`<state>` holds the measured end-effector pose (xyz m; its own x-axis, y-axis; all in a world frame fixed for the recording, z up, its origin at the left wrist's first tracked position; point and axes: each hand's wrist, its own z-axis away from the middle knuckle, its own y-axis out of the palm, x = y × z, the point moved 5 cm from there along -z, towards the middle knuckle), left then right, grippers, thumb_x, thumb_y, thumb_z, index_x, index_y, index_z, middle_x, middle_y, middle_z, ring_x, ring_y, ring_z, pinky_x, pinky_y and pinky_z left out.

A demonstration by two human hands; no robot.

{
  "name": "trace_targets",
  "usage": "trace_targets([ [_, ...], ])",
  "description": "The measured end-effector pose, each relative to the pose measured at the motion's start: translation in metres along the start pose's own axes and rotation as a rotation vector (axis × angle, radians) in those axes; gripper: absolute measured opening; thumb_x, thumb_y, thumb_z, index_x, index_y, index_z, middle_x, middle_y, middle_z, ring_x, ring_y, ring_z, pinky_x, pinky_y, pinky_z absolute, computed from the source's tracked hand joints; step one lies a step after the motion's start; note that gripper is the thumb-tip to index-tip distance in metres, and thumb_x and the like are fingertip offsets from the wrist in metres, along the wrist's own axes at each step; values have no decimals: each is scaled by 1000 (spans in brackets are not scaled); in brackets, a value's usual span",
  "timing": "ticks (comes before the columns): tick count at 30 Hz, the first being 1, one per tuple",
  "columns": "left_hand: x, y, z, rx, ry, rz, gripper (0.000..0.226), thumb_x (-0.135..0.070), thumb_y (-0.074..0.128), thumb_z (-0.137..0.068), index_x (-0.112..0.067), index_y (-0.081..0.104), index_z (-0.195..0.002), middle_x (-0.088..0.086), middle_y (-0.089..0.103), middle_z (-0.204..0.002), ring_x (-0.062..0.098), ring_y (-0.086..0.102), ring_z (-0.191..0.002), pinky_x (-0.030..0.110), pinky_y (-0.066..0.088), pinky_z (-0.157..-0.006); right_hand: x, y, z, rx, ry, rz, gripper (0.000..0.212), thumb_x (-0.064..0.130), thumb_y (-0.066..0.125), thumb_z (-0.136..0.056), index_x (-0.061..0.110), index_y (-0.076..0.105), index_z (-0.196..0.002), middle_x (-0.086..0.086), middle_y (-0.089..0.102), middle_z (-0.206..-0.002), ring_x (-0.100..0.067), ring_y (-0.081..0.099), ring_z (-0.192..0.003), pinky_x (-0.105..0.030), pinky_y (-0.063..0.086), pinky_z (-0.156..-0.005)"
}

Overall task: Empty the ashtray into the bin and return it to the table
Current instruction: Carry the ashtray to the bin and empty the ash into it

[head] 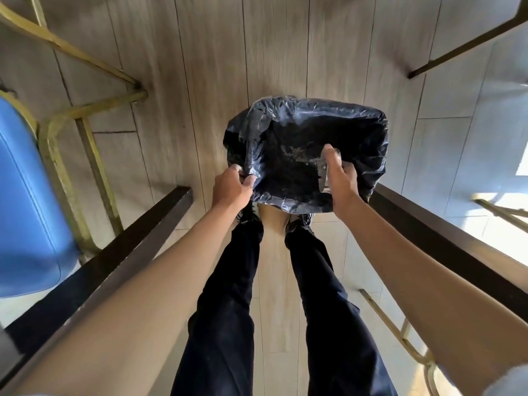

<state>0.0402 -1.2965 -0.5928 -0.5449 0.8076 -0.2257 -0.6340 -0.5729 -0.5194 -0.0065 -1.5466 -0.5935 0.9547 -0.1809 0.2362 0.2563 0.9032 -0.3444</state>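
A bin lined with a black plastic bag (354,121) stands on the wooden floor right in front of my feet. My left hand (233,185) pinches the near-left edge of the bag liner. Over the bin's right side, my right hand (340,178) holds a clear glass ashtray (324,170), tipped on its side with its opening facing into the bin. Pale ash and bits lie on the dark bag inside the bin (297,155).
A blue chair (25,201) with a gold metal frame (74,172) stands at the left. Dark table edges run at the lower left (120,250) and right (445,238). Another dark bar (468,41) crosses the top right. My legs in dark trousers stand below the bin.
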Motion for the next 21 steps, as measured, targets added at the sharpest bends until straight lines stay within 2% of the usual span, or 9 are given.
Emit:
trace_targets([
  [2, 0, -3, 0, 17, 17, 12, 40, -35, 67, -94, -8, 65, -124, 8, 76, -107, 27, 72, -98, 36, 58, -87, 4, -2, 7, -58, -49, 95, 84, 75, 63, -78, 11, 51, -131, -6, 59, -123, -24, 57, -110, -41, 48, -98],
  [5, -1, -6, 0, 33, 25, 1, 38, -32, 67, -93, -9, 66, -123, 8, 76, -109, 27, 72, -98, 36, 58, -88, 9, 0, 12, -96, -152, 182, 82, 69, 62, -84, 12, 42, -141, -10, 53, -136, -28, 52, -123, -43, 44, -105],
  [9, -3, -7, -2, 47, 14, -52, 28, -31, 65, -94, -11, 67, -114, 9, 74, -105, 29, 71, -96, 31, 50, -74, 13, 4, 13, -148, -208, 186, 85, 66, 56, -90, 14, 34, -153, -12, 46, -152, -30, 43, -141, -42, 35, -113],
  [13, -4, -7, -2, 53, 9, -49, 27, -30, 65, -95, -11, 66, -114, 9, 74, -105, 28, 70, -97, 28, 43, -72, 18, 11, 12, -146, -354, 281, 85, 62, 54, -94, 11, 28, -156, -16, 46, -153, -32, 42, -140, -44, 36, -112],
  [18, -2, -5, -1, 68, -4, -6, 27, -30, 65, -95, -11, 67, -115, 10, 76, -101, 27, 71, -94, 27, 44, -72, 14, 19, 10, -103, -359, 350, 93, 57, 59, -88, 7, 22, -157, -19, 38, -156, -35, 37, -143, -49, 35, -116],
  [21, -3, -5, -1, 78, -1, -15, 26, -29, 63, -97, -11, 66, -115, 9, 74, -101, 25, 68, -90, 29, 42, -71, 9, 17, 6, -110, -352, 371, 101, 54, 67, -82, 4, 21, -156, -18, 38, -154, -34, 36, -142, -48, 35, -117],
])
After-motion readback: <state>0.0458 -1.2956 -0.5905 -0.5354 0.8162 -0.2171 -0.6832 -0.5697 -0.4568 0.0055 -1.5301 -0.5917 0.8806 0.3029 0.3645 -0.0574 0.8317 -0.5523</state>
